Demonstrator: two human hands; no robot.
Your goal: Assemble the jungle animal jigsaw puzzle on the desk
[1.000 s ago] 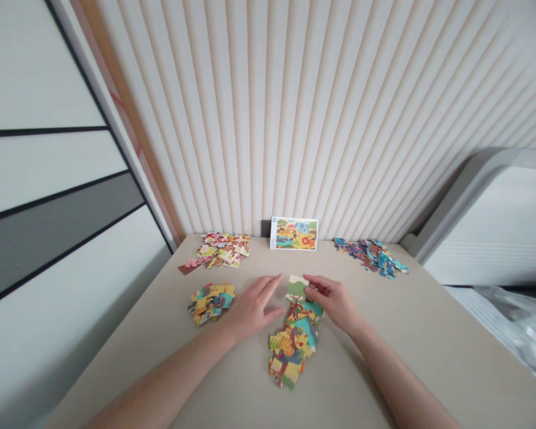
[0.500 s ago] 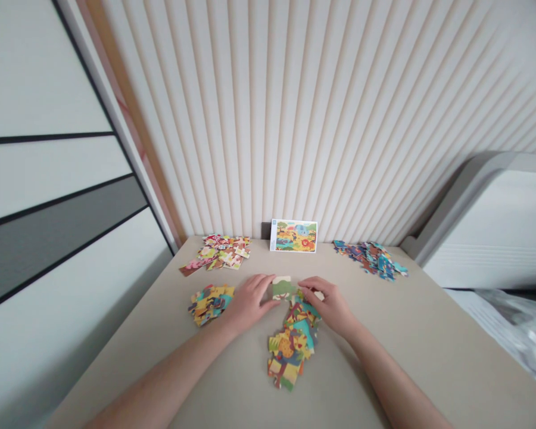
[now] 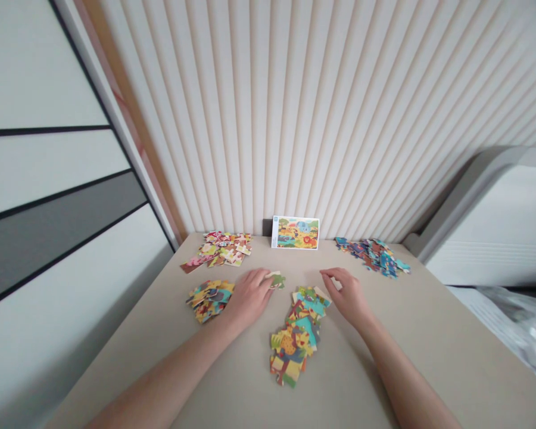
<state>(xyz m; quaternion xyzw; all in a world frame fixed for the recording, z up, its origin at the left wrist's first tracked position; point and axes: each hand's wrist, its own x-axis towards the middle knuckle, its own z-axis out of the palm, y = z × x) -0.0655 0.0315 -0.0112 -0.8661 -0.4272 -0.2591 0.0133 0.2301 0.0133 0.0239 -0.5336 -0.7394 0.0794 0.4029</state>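
A green and cream puzzle piece (image 3: 277, 280) is at the fingertips of my left hand (image 3: 250, 298), partly covered by the closed fingers. To the right, my right hand (image 3: 347, 296) is raised beside the top of the middle heap, thumb and index finger brought together in a pinch. A pale spot shows in the loop between them; whether the pinch holds anything I cannot tell. Between my forearms lies a long heap of overlapping puzzle pieces (image 3: 290, 342) in yellow, green and turquoise. Another pile of yellow and blue pieces (image 3: 208, 298) sits against the left hand's outer side.
A picture card (image 3: 296, 233) with animals leans upright at the table's back, against the ribbed wall (image 3: 277, 107). Pink and cream pieces (image 3: 223, 249) are heaped at the back left, blue and brown ones (image 3: 375, 256) at the back right. Clear plastic wrapping (image 3: 513, 322) lies beyond the table's right edge.
My right hand has drawn away to the right from the top of the middle heap. The green piece has turned and shifted up and left with my left hand, whose fingers have closed in.
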